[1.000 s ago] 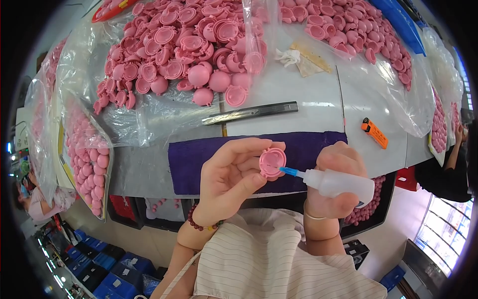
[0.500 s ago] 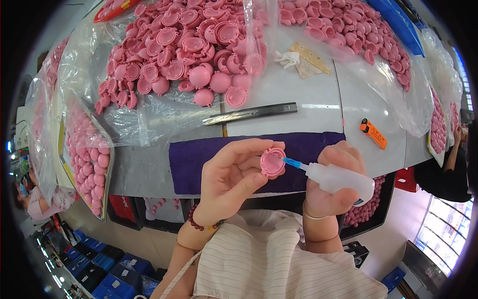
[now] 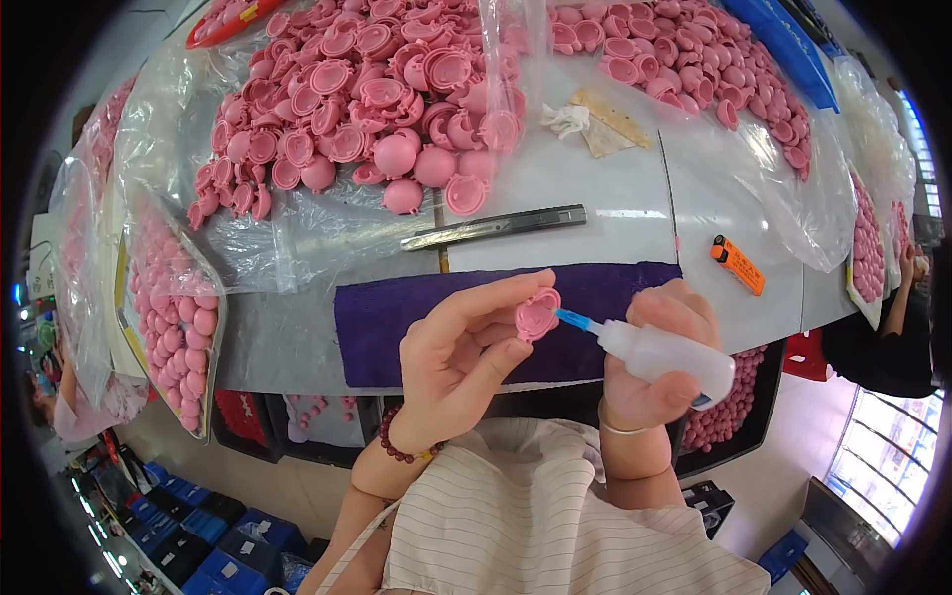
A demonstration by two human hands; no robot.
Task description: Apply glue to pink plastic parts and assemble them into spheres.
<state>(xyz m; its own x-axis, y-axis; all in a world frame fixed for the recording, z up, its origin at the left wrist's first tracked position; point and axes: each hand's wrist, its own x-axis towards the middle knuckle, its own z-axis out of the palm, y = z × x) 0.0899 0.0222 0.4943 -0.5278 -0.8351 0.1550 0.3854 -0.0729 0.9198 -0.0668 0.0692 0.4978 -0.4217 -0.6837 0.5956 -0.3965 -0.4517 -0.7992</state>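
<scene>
Between the fingertips and thumb of my left hand (image 3: 461, 347) is a small pink plastic half-shell (image 3: 536, 314), its hollow side turned toward the right. My right hand (image 3: 659, 342) is wrapped round a translucent white squeeze bottle (image 3: 669, 361), which lies nearly level. The bottle's blue nozzle tip (image 3: 576, 319) points left and reaches the shell's rim; whether it touches the inside I cannot tell. Both hands are above a dark purple cloth (image 3: 397, 332) at the table's near edge.
Beyond the cloth lie a black box cutter (image 3: 496, 226) and an orange lighter (image 3: 737, 264). A big heap of pink shells (image 3: 347, 99) on plastic film covers the far left, another heap (image 3: 694, 64) the far right. A tray of pink balls (image 3: 178, 327) stands left.
The pink shell has tilted and its opening faces more to the right. Both hands and the bottle have shifted slightly left; the grips are the same.
</scene>
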